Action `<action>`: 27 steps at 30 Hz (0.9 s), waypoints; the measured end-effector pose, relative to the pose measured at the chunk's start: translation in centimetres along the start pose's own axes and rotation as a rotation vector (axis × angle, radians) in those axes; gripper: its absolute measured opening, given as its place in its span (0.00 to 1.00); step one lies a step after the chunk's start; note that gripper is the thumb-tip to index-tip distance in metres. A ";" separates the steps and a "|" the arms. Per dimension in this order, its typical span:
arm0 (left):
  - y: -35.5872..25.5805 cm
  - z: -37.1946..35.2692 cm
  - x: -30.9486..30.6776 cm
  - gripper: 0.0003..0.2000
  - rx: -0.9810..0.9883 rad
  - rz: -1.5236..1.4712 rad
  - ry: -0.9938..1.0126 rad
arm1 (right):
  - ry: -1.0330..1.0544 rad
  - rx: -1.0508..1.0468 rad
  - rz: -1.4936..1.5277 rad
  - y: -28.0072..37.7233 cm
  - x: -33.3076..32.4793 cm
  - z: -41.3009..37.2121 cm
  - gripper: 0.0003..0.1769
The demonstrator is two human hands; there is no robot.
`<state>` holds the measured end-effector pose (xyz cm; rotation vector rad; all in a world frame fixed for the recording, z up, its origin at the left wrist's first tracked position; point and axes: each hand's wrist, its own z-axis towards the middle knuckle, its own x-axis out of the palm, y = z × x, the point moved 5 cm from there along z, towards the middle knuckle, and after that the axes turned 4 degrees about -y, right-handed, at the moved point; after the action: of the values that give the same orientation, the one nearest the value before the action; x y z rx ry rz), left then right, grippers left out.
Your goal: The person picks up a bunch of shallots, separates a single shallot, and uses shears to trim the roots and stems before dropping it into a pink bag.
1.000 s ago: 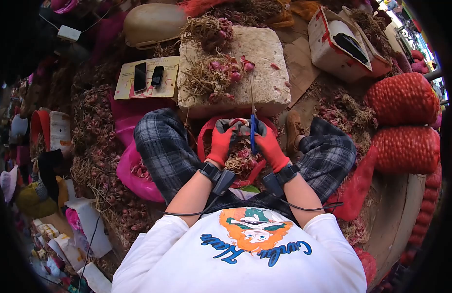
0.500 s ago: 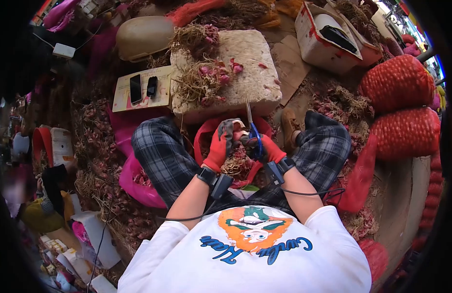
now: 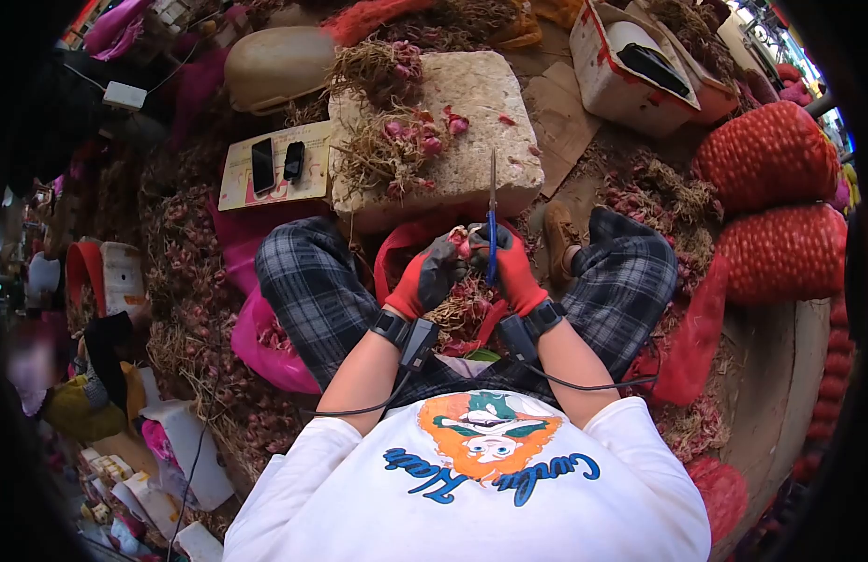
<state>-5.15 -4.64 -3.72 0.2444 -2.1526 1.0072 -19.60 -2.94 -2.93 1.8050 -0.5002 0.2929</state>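
My left hand (image 3: 428,277), in a red and grey glove, is closed around a pinkish shallot (image 3: 460,242) whose top shows at the fingertips. My right hand (image 3: 514,268), gloved the same way, grips blue-handled scissors (image 3: 492,225). Their blades point away from me and look closed, beside the shallot. Both hands are above my lap, over a red container (image 3: 393,251) with dry stalks and trimmings (image 3: 460,314). Just beyond stands a pale foam block (image 3: 481,103) bearing bunches of shallots (image 3: 410,140) with dried stems.
A board (image 3: 232,183) with two dark phone-like devices lies left of the block. Heaps of shallots (image 3: 185,281) cover the left floor. Filled red mesh sacks (image 3: 771,155) are stacked at right. A white foam box (image 3: 630,89) stands at the back right; cables run from both wrists.
The scissors have swung more upright, their blades now pointing straight ahead. My left hand has turned slightly, bringing the pink shallot into clearer view at its fingertips.
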 end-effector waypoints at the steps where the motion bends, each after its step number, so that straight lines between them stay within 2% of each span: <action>1: -0.3 -0.2 0.2 0.16 0.028 0.051 0.030 | 0.017 0.072 0.062 0.0 -0.1 -0.1 0.19; 4: -0.7 -0.1 -0.5 0.18 0.040 0.184 0.000 | -0.012 0.164 0.123 0.6 -0.2 -0.4 0.19; 7: -0.8 0.6 -0.7 0.19 0.265 0.468 0.030 | -0.028 -0.003 -0.026 2.4 1.1 -0.2 0.16; 10: -1.1 -0.1 0.2 0.19 0.368 0.635 0.105 | -0.004 -0.098 -0.285 1.7 0.1 0.5 0.16; 13: -1.2 -1.0 1.6 0.19 0.138 0.435 0.117 | -0.004 0.048 0.013 0.7 -0.9 0.4 0.18; 16: -1.8 -1.5 2.3 0.20 0.069 0.394 0.097 | -0.136 0.097 -0.160 -0.2 -3.8 1.4 0.15; 19: -2.0 -1.1 1.8 0.19 0.025 0.090 0.192 | -0.129 0.173 -0.058 0.2 -5.0 1.6 0.13; 20: -2.0 -0.8 1.3 0.17 0.016 0.043 0.154 | -0.141 0.203 -0.162 0.4 -4.8 1.6 0.14; 23: -2.0 -0.3 1.0 0.16 0.063 -0.108 0.138 | -0.062 0.068 -0.129 2.3 -1.7 0.3 0.17; 26: -0.4 0.7 -1.2 0.17 -0.053 -0.136 0.134 | 0.020 0.015 0.005 3.3 0.6 -0.6 0.19; 27: 0.1 0.9 -2.0 0.17 -0.054 0.000 0.110 | 0.034 -0.026 -0.030 3.0 0.9 -0.5 0.21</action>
<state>-4.25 -5.48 -5.52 0.1596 -2.0770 0.9397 -20.23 -3.33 0.19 1.7783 -0.4512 0.2948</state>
